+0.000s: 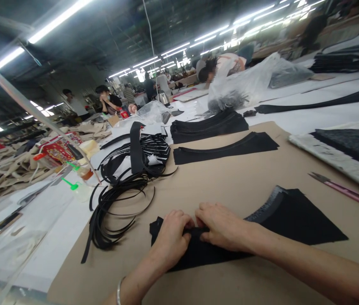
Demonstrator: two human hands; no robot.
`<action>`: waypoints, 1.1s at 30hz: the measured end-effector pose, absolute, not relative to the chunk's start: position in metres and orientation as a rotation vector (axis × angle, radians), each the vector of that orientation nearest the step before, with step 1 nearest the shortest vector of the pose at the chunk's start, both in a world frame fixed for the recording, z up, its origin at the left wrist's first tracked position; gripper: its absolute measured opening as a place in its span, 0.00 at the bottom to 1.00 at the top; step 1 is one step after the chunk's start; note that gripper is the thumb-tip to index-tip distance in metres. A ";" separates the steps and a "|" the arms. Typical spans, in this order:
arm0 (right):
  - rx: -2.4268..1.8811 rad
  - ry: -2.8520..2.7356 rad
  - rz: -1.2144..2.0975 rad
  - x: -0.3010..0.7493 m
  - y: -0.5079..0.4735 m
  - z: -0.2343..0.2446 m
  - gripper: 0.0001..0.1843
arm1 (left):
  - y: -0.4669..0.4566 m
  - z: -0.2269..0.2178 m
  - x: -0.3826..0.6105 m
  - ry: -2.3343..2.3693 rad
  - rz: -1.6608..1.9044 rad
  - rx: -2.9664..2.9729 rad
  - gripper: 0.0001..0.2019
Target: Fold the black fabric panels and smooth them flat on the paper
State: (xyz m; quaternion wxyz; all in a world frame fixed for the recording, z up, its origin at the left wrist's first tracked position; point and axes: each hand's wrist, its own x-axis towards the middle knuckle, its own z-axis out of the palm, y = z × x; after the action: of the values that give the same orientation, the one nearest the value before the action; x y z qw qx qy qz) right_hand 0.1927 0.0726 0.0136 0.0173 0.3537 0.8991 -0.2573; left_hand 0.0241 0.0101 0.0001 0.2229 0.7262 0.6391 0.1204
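Note:
A curved black fabric piece [296,216] lies on the tan board in front of me, a grey strip [270,205] running along its curved upper edge. My left hand [174,235] pinches that edge near the piece's left end, thumb and fingers drawn together. Close beside it, my right hand [220,224] grips the same edge, fingers curled over it. The edge between and under my fingers is partly hidden. To the left of my hands lies a loose bundle of thin black strips [103,220].
More cut black pieces [226,148] lie beyond my hands. Pink-handled thread snips [344,188] rest at the right, near a grey felt stack [354,144]. Green-capped bottles [79,190] stand at the left beside a slanted pole [39,112]. A person [220,70] leans over the table's far side.

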 end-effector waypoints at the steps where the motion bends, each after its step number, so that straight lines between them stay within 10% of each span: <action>1: 1.102 2.808 -0.796 0.193 0.073 0.013 0.07 | 0.011 0.001 0.024 1.768 0.321 1.997 0.11; 20: 1.001 3.023 -0.971 0.209 0.066 -0.014 0.06 | 0.000 -0.010 0.025 1.705 0.376 2.175 0.16; 33: 0.695 3.334 -0.431 0.219 0.050 -0.042 0.13 | -0.046 -0.058 0.018 1.749 0.493 2.807 0.28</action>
State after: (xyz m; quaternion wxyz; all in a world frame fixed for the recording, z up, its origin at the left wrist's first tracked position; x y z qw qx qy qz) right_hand 0.2194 0.0501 -0.0418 -0.1453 0.2003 0.9609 -0.1243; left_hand 0.0185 -0.0463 -0.0577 -0.1009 0.8353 0.5203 0.1467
